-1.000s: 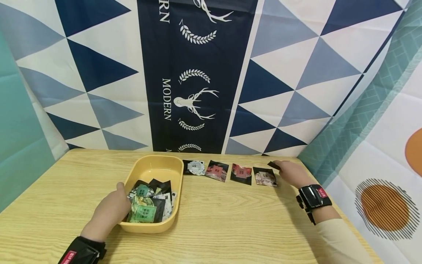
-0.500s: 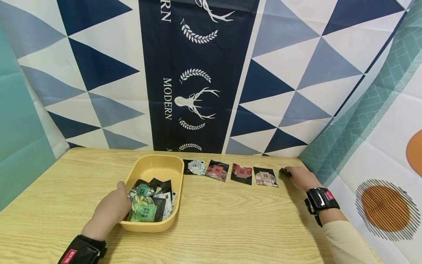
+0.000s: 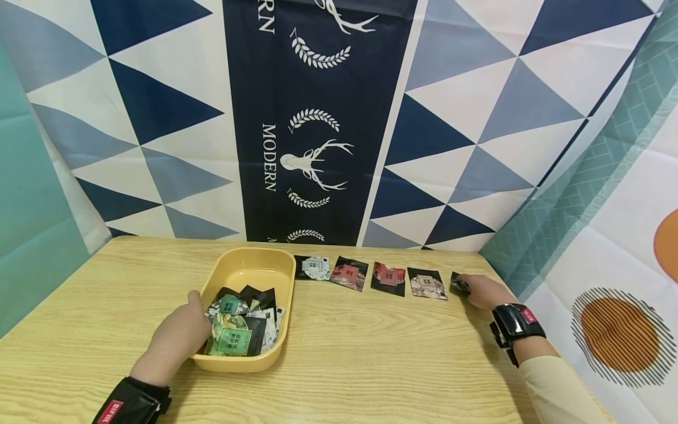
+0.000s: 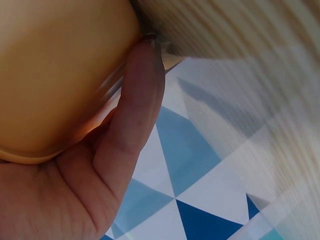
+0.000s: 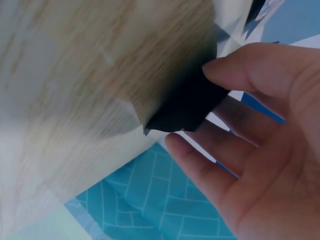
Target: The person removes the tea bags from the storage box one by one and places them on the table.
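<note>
My left hand (image 3: 179, 331) grips the left wall of a yellow plastic basin (image 3: 259, 262), its thumb up at the rim. In the left wrist view its fingers (image 4: 135, 100) lie along the basin's outside. Several small printed packets (image 3: 234, 341), green, white and black, lie in the basin's near half. At the far right of the table my right hand (image 3: 484, 292) pinches a small dark packet (image 3: 458, 284) at the end of the row. The right wrist view shows that packet's black back (image 5: 185, 107) between thumb and fingers, close over the wood.
Along the back of the wooden table (image 3: 360, 359) runs a row of flat packets: a white one (image 3: 313, 268), a dull red one (image 3: 349, 274), a bright red one (image 3: 389, 278) and a beige one (image 3: 427, 284). Patterned cloth (image 3: 312, 118) hangs behind the table.
My right hand has shifted a little right and down with the dark packet, which now shows more of its face beside the beige one. My left hand and the basin have stayed put.
</note>
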Tool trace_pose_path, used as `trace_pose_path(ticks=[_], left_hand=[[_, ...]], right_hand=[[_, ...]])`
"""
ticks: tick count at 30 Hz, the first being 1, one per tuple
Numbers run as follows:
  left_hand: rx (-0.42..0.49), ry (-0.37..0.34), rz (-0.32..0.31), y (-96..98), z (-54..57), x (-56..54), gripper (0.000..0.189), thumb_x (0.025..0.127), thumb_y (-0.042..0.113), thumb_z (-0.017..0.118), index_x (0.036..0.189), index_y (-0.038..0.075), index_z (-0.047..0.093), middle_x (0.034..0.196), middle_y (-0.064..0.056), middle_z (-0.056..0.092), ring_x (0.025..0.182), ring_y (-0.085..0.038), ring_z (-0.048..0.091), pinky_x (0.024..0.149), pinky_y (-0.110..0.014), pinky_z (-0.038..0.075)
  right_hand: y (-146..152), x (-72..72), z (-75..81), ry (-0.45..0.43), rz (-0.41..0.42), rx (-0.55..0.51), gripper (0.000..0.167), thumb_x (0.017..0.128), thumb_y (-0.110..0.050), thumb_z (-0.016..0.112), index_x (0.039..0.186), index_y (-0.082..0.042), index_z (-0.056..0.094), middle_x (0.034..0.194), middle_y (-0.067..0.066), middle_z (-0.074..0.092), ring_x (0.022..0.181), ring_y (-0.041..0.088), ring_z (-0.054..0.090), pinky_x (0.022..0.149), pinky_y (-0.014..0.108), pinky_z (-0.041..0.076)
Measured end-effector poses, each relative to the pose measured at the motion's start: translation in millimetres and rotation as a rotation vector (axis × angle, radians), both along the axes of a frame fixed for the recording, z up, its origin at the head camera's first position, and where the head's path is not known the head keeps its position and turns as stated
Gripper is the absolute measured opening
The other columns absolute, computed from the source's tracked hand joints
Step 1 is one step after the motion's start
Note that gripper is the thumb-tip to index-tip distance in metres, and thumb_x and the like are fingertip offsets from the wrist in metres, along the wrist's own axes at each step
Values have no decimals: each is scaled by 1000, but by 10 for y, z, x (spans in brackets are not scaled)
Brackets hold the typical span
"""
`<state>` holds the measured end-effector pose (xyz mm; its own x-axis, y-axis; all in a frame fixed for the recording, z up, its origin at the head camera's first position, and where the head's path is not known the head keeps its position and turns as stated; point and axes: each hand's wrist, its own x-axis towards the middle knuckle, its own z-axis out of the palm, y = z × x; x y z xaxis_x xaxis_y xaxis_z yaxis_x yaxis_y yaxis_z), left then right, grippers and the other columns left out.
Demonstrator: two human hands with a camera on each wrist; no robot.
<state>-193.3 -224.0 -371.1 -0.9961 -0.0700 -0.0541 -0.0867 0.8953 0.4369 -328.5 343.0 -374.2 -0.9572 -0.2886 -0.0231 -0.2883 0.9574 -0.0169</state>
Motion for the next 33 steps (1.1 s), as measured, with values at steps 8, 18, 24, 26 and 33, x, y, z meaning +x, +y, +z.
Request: trace_pose_path(ticks=[8, 18, 24, 26, 33], left_hand=[[5, 4, -2, -8, 2, 5, 62, 84, 3, 38, 134, -21, 12, 64, -13, 54, 51, -21, 48, 45, -32, 34], [15, -2, 1, -14, -10, 6, 62, 84, 2, 38, 134, -21, 11, 65, -14, 55, 51, -21, 48, 45, -31, 35], [19, -3, 0, -4, -6, 15, 60, 85, 2, 37, 134, -21, 12, 63, -13, 53, 50, -21, 47, 45, -31, 34], [15, -8, 2, -2, 2, 13, 60, 85, 2, 37, 134, -21, 12, 64, -13, 53, 50, -21, 48, 45, -31, 35], [-9, 3, -6, -7, -5, 7, 60, 85, 2, 38, 133, -22, 13, 64, -14, 53, 50, -21, 48, 45, -31, 35]], right_hand=[[-33, 20, 12, -38, 18, 6, 43, 77, 8, 56, 121, 7, 54, 109, 27, 61, 100, 45, 58, 83, 52, 45], [-93, 54, 8, -105, -46, 26, 49, 79, 11, 52, 128, 9, 47, 118, 33, 52, 108, 49, 51, 88, 54, 43], [-65, 61, 26, -115, -46, 18, 52, 75, 12, 54, 127, 7, 49, 120, 35, 50, 107, 49, 51, 81, 49, 46], [-70, 76, 49, -108, -34, 7, 54, 74, 12, 55, 127, 7, 49, 120, 36, 49, 107, 48, 52, 76, 46, 46], [-240, 181, 205, -42, 22, 19, 52, 79, 2, 62, 129, 7, 47, 124, 35, 48, 109, 49, 51, 84, 51, 45]])
